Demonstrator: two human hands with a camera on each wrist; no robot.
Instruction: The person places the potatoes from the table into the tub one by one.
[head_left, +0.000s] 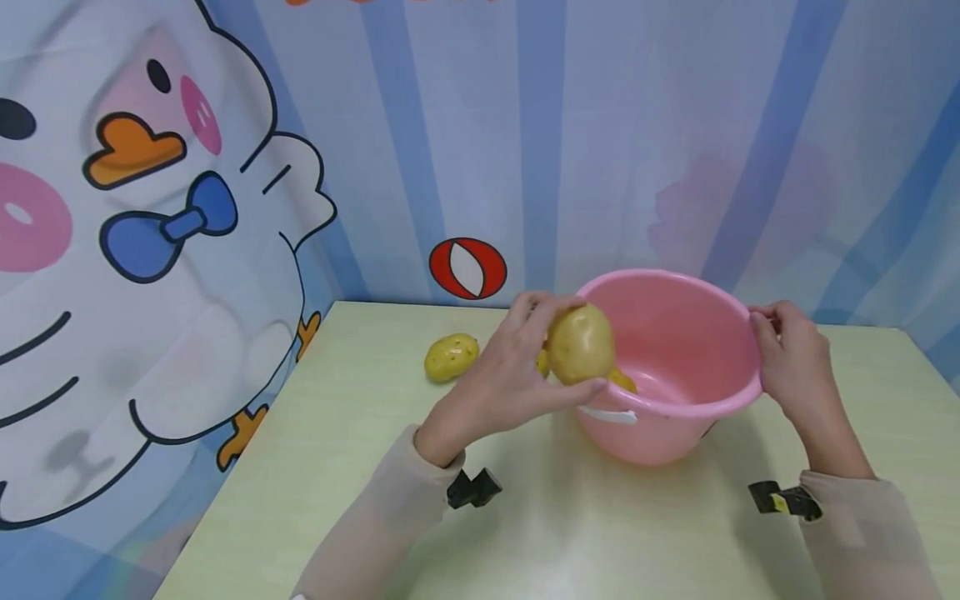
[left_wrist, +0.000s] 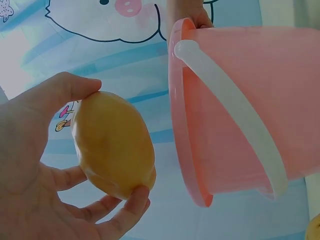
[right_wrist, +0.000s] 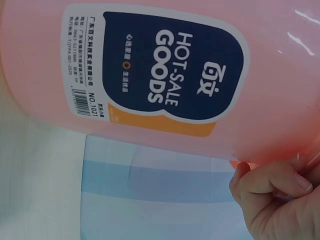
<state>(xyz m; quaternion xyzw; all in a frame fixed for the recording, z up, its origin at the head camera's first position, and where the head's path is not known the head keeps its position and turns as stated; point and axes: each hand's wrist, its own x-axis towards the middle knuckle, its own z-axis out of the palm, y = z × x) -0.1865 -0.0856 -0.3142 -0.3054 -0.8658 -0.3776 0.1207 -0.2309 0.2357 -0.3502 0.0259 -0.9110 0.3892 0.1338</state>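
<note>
My left hand point(head_left: 510, 367) holds a large yellow potato point(head_left: 581, 343) at the left rim of a pink bucket point(head_left: 652, 429). In the left wrist view, the thumb and fingertips grip this potato point(left_wrist: 114, 145), apart from the bucket's rim point(left_wrist: 182, 130). The right hand point(head_left: 798, 367) pinches the bucket's right rim; the right wrist view shows curled fingers point(right_wrist: 270, 182) at the edge. Just inside the bucket a yellow piece point(head_left: 622, 381) shows, mostly hidden by the held potato. Another potato point(head_left: 452, 357) lies on the table to the left.
A pale table point(head_left: 300, 467) carries the bucket. Part of another yellow thing point(head_left: 542, 362) peeks out behind the left hand. The bucket has a white handle point(left_wrist: 235, 110) and a printed label point(right_wrist: 170, 65). A blue cartoon backdrop point(head_left: 480, 150) stands behind the table.
</note>
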